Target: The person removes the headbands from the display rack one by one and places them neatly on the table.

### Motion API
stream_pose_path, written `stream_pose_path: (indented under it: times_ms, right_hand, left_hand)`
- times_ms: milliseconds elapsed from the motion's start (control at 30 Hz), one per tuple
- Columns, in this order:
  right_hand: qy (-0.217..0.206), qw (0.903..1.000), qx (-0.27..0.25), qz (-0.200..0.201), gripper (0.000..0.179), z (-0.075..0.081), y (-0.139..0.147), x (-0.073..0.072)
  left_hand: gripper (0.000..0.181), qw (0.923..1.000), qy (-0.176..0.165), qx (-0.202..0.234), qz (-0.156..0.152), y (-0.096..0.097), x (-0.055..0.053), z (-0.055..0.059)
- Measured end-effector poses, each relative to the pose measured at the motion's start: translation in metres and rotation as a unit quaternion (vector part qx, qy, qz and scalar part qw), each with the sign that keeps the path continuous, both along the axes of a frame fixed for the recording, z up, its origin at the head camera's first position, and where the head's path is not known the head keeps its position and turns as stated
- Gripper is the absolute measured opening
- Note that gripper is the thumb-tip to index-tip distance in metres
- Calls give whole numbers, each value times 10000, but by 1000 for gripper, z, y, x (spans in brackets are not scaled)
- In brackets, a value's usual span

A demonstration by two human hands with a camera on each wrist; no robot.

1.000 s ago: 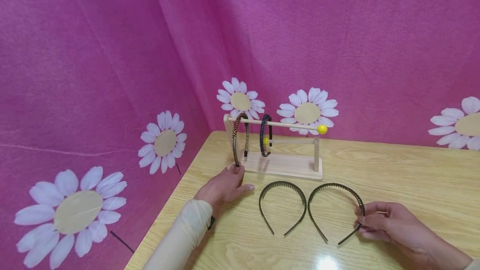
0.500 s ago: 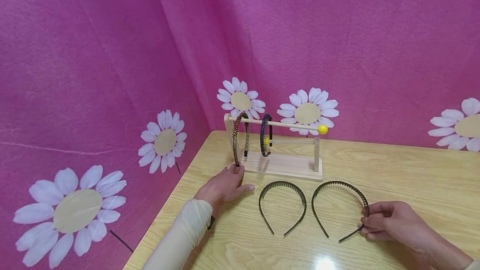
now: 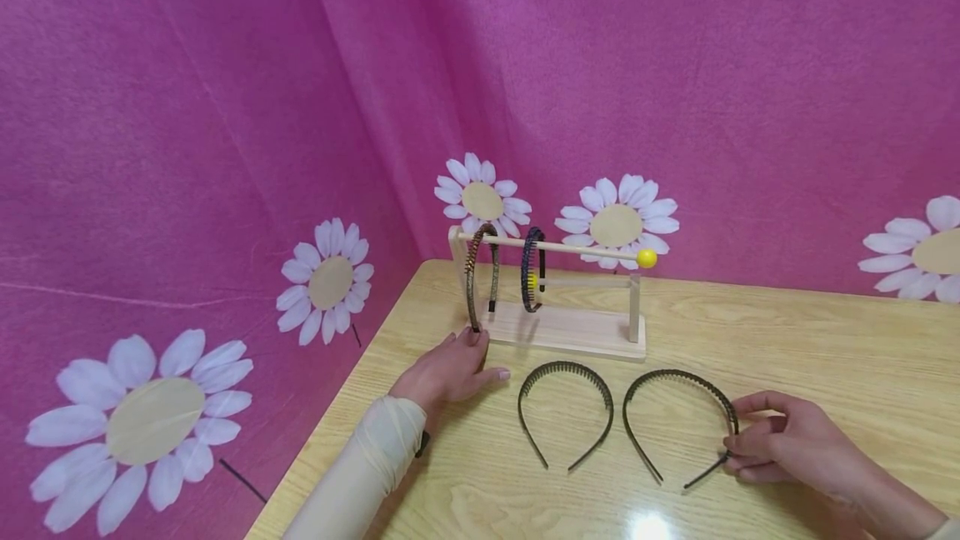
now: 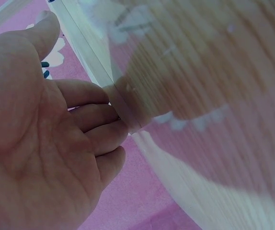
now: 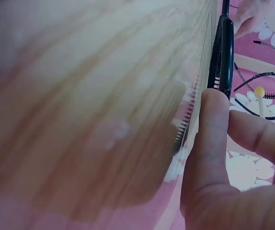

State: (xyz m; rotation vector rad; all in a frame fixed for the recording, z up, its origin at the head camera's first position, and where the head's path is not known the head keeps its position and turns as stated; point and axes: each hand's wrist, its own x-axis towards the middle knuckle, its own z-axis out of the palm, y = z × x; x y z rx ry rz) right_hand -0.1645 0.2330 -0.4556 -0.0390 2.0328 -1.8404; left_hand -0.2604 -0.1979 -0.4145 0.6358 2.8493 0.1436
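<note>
My right hand [image 3: 787, 444] pinches the right side of a black toothed headband [image 3: 675, 373], which is low over the table. Its dark arm [image 5: 227, 52] shows at the fingertips in the right wrist view. Left of it, a second black headband [image 3: 566, 367] lies flat with its ends toward me. My left hand [image 3: 446, 373], fingers extended, touches the front left corner of the wooden stand's base [image 3: 562, 332]; the left wrist view shows the fingertips [image 4: 120, 129] at that corner. A brown headband [image 3: 470, 282] and a dark blue headband [image 3: 527, 273] hang on the stand's upper rod.
The upper rod ends in a yellow ball [image 3: 647, 258] at the right; a shorter lower rod [image 3: 585, 282] sits beneath it. The wood-grain table [image 3: 825, 348] meets a pink cloth [image 3: 675, 65] printed with white daisies behind and at the left.
My right hand has shifted the held headband slightly right, opening a gap from the other one on the table, and its index finger has lifted a little. My left hand stays in place.
</note>
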Motion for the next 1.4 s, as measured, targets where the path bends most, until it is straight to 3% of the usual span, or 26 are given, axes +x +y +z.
stream_pose_path:
  times_ms: [300, 733, 933, 1167, 1400]
  right_hand:
    - [5, 9997, 223, -83, 63, 2, -2, 1]
    - [166, 9993, 299, 122, 60, 3, 2, 7]
    - [404, 9982, 412, 143, 55, 10, 0, 6]
    - [813, 9888, 1249, -66, 35, 23, -10, 6]
    - [1063, 9845, 1390, 86, 23, 37, -17, 3]
  left_hand:
    - [82, 9998, -181, 36, 97, 0, 0, 1]
    - [84, 9998, -190, -17, 96, -1, -1, -1]
    - [85, 9996, -230, -24, 138, -1, -2, -1]
    - [84, 9996, -236, -48, 113, 0, -1, -1]
    - [85, 9996, -210, -57, 156, 1, 0, 0]
